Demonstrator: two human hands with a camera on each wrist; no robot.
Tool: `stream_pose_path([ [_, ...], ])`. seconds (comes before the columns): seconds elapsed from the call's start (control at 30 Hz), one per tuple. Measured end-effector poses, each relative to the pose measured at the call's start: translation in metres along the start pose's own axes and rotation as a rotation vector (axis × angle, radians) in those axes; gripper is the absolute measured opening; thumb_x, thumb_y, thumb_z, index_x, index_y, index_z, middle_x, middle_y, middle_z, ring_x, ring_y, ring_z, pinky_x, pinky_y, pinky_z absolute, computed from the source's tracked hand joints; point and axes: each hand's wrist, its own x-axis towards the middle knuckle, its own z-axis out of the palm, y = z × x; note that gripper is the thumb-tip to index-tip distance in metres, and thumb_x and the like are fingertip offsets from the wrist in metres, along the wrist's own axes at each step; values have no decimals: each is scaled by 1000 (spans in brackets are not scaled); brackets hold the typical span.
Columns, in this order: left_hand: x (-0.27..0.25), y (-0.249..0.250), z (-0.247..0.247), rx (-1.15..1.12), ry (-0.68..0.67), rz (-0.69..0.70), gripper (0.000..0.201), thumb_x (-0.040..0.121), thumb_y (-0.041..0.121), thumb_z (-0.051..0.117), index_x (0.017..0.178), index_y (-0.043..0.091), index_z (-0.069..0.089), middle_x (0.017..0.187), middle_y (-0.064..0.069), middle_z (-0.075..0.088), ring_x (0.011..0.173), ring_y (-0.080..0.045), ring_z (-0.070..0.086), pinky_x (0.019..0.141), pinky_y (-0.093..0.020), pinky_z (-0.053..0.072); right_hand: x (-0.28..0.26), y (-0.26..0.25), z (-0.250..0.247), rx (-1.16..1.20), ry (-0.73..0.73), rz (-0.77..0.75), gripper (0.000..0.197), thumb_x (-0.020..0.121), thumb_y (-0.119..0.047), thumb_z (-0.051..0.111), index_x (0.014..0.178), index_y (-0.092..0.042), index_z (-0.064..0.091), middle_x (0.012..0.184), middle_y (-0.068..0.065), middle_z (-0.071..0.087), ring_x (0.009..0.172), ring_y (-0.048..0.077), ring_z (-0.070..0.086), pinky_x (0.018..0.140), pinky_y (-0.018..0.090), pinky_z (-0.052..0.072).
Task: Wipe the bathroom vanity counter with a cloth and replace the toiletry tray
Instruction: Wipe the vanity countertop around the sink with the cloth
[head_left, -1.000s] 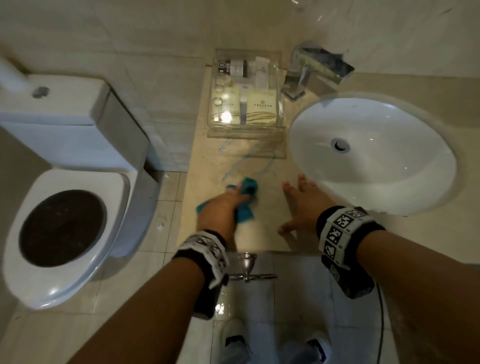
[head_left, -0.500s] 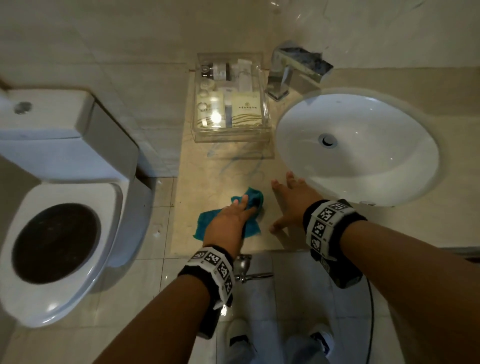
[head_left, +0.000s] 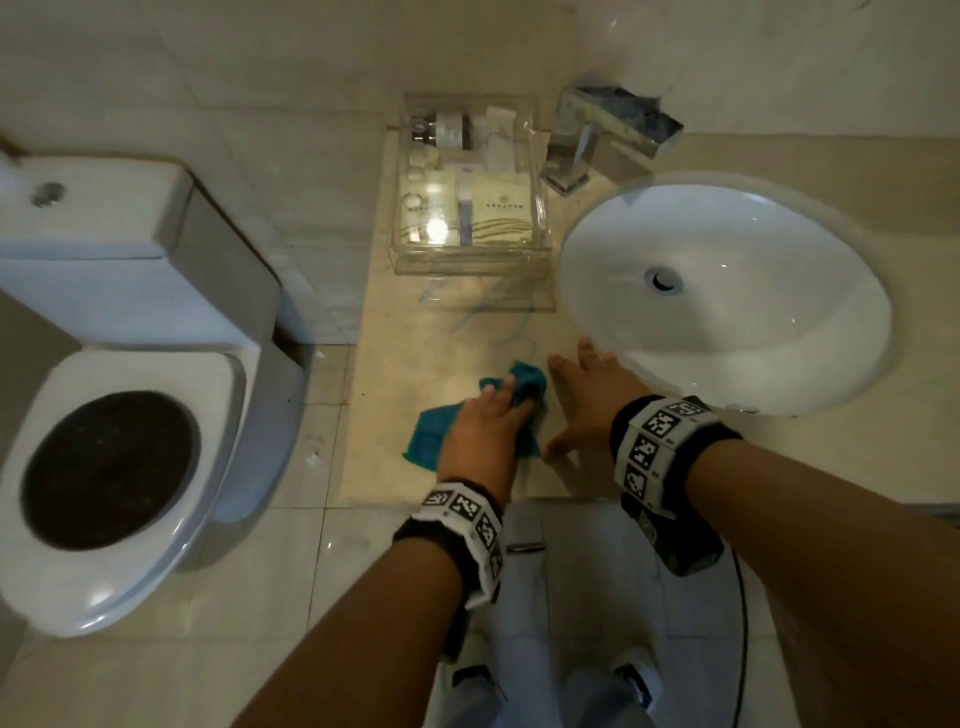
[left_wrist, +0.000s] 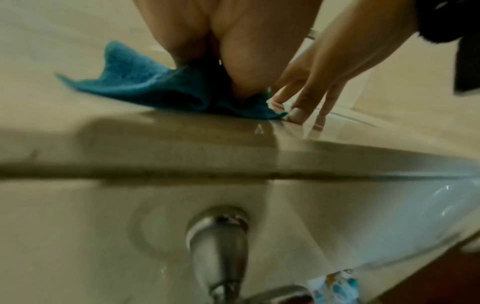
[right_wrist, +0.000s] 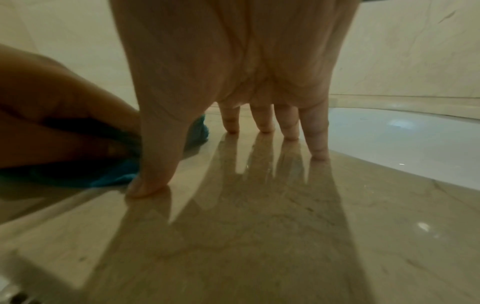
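Our left hand (head_left: 480, 436) has dragged the teal cloth (head_left: 426, 434) back to the worktop's (head_left: 395, 364) front edge, fingers curled on it. Our right hand (head_left: 582, 395) stays flat, fingers straight. The toiletry tray (head_left: 470, 262) already sits by the wall, wiping nearly done.

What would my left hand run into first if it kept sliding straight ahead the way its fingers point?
Probably the clear toiletry tray at the back of the counter. The left hand, on the teal cloth, points up the bare strip beside the sink. The exact angle is uncertain.
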Motion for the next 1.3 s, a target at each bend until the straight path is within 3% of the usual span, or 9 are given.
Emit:
stream_pose_path([
  [0.13, 6, -20, -1, -87, 46, 12, 58, 95, 5, 45, 146, 29, 32, 160, 4, 8, 146, -20, 14, 119, -30, 11, -2, 1, -2, 11, -13, 3, 126, 54, -62, 78, 149, -29, 2, 157, 13, -11, 144, 41, 5, 116, 48, 23],
  [0.23, 26, -42, -23, -104, 87, -110, 61, 91, 3, 51, 146, 23, 33, 160, -2, 10, 144, -22, 20, 117, -28, 14, -2, 3, -3, 28, -19, -5, 127, 54, -60, 80, 149, -29, 2, 158, 12, -11, 144, 40, 6, 115, 49, 25],
  [0.33, 38, -43, -35, -49, 5, -157, 69, 88, 5, 55, 148, 21, 27, 160, -7, 5, 145, -26, 18, 116, -32, 15, -2, 3, -3, 21, -30, -16, 127, 52, -60, 81, 149, -28, 3, 158, 13, -9, 143, 40, 8, 115, 49, 27],
  [0.47, 36, -36, -35, 11, -28, -173, 71, 89, 4, 53, 150, 21, 22, 160, -7, 2, 145, -27, 16, 116, -34, 17, 2, 1, -22, -26, 8, -60, 122, 55, -55, 82, 148, -24, 9, 154, 15, 14, 137, 36, 29, 110, 46, 36],
  [0.53, 33, -39, -33, -21, -28, -169, 69, 89, 1, 51, 149, 22, 23, 160, -6, 3, 145, -27, 17, 115, -33, 17, 8, -2, -31, 1, 40, -108, 122, 60, -51, 82, 150, -20, 5, 156, 12, 12, 141, 33, 22, 115, 43, 28],
  [0.7, 47, -51, -44, -88, 29, -203, 61, 94, 0, 45, 149, 20, 26, 160, -7, 6, 145, -25, 15, 116, -31, 13, 20, -6, -19, 59, -11, -96, 130, 59, -51, 82, 150, -20, -6, 158, 7, -16, 146, 29, -8, 120, 43, 11],
  [0.87, 69, -39, -57, 89, -33, -275, 66, 92, 4, 47, 151, 16, 19, 159, -13, -1, 145, -34, 11, 114, -42, 23, 22, -8, -22, 81, -6, -80, 132, 58, -48, 83, 150, -22, -8, 157, 6, -18, 146, 29, -9, 120, 42, 10],
  [1.1, 59, -24, -42, 101, -109, -109, 65, 93, 3, 46, 150, 22, 21, 160, -7, -2, 146, -29, 8, 117, -38, 11, 23, -14, -26, 55, -1, -58, 136, 51, -48, 86, 150, -21, -3, 158, 11, -12, 146, 34, -4, 120, 42, 14],
  [1.3, 83, -24, -59, 111, -96, -188, 63, 93, 10, 50, 149, 19, 23, 160, -9, 1, 144, -32, 14, 114, -42, 19, 22, -12, -27, 96, 1, -73, 132, 52, -44, 88, 150, -22, 2, 158, 9, -12, 146, 33, -4, 118, 43, 15],
])
